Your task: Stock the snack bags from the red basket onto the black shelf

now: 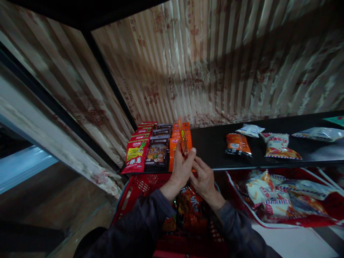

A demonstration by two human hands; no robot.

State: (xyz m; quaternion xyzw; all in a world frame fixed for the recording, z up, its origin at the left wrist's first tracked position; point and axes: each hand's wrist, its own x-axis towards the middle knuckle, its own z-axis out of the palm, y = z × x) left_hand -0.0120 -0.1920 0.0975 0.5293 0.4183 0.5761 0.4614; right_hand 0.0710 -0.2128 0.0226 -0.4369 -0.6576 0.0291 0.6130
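If the left hand (179,167) pinches too loosely, its orange packet (184,139) could fall into the near red basket (134,193); I can't tell if the right hand (203,180) grips.

Held packet (184,138): blurred, seen nearly edge-on — its lower end hidden by the left hand (179,166).
Right hand (203,178): fingertips partly hidden; whether they touch the packet cannot be told.
Orange packets (174,133): the front one is partly covered by the left hand.
Red packets (136,152) and dark packets (157,152): rear ones mostly hidden behind the front ones; smallest print unreadable.
Lower basket (131,190): largely covered by the forearms, cut off at the bottom edge.
Sleeves (134,222): also cut off there.
Green item (337,120): cut off by the right edge — its kind unclear.
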